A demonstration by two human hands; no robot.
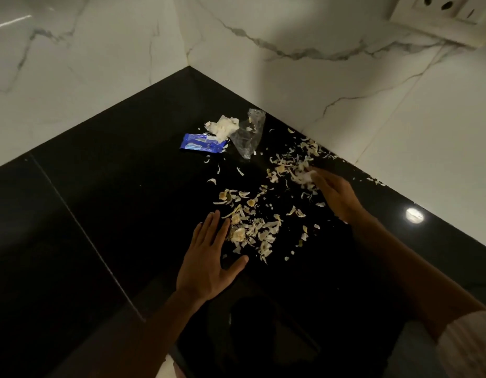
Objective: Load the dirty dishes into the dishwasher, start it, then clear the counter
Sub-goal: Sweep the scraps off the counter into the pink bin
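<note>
The glossy black stone counter runs into a corner of white veined marble walls, its left stretch bare. Pale papery peel scraps litter the middle. The left hand lies flat with straight fingers beside them. The right hand has its grip curled on a blurred white clump. Behind lie a clear plastic bag, a crumpled white tissue and a blue wrapper.

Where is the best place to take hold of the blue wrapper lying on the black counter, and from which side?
Probably pinch the blue wrapper at its left end, coming from above and from the left. It lies flat on the counter, and that end is free, while its right end meets the crumpled white paper and the clear plastic.
</note>
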